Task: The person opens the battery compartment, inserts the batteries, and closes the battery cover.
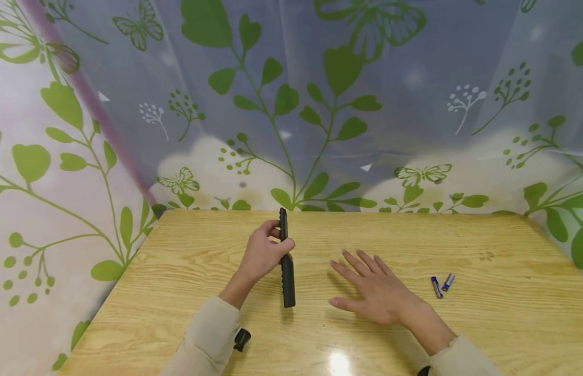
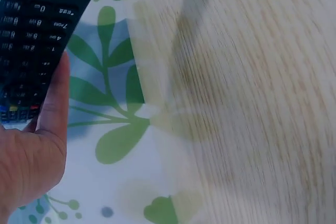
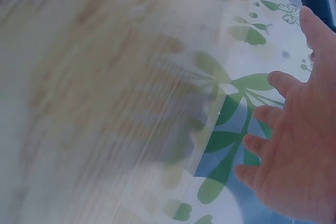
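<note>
A black remote control (image 1: 288,282) is turned edge-on in the head view, its long side running away from me. My left hand (image 1: 263,253) grips it near the middle, thumb on the near side and fingers behind. In the left wrist view the button face of the remote control (image 2: 26,51) shows, with number keys and a row of coloured keys. My right hand (image 1: 378,292) is spread with fingers apart, palm down over the table, holding nothing. Two small blue-and-silver batteries (image 1: 436,287) lie side by side on the table, to the right of that hand.
The light wood table (image 1: 202,240) reaches back to a curtain (image 1: 404,104) printed with green leaves and butterflies. Another printed cloth (image 1: 47,209) hangs along the left side. A small black object (image 1: 242,339) shows beside my left sleeve.
</note>
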### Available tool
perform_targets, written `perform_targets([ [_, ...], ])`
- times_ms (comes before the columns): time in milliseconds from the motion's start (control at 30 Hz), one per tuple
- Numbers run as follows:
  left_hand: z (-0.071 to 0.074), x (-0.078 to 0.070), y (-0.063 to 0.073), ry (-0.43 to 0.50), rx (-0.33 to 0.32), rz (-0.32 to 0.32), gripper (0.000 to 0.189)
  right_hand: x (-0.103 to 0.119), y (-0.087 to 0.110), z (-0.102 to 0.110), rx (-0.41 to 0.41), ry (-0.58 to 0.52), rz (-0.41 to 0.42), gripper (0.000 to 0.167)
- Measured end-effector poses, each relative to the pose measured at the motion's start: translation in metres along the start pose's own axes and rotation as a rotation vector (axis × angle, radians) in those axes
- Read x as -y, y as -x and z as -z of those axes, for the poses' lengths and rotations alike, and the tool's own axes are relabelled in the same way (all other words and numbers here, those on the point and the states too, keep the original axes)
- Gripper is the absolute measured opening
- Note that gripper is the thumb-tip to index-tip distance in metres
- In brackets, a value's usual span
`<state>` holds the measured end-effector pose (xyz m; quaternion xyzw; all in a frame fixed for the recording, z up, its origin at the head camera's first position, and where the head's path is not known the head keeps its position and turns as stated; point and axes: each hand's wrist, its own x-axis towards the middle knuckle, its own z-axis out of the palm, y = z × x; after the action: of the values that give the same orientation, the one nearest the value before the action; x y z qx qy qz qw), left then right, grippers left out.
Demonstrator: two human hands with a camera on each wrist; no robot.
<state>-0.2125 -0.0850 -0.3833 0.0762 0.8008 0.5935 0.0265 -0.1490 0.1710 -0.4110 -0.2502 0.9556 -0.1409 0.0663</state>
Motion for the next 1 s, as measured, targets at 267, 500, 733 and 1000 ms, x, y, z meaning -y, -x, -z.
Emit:
perform_targets([
  [267, -0.002, -0.004, 0.005, 0.001, -0.015, -0.085, 0.048, 0.0, 0.001, 0.0, 0.001, -0.007, -0.004, 0.078],
  [500, -0.004, -0.008, 0.008, 0.087, 0.009, -0.117, 0.045, -0.001, 0.002, -0.001, -0.011, -0.009, 0.0, 0.077],
  [733, -0.007, -0.007, 0.01, 0.144, 0.003, -0.124, 0.041, 0.0, 0.004, 0.0, -0.025, -0.006, 0.01, 0.077],
  [1000, -0.008, -0.01, 0.014, 0.232, 0.01, -0.105, 0.042, 0.003, 0.008, 0.003, -0.037, 0.008, 0.002, 0.073],
])
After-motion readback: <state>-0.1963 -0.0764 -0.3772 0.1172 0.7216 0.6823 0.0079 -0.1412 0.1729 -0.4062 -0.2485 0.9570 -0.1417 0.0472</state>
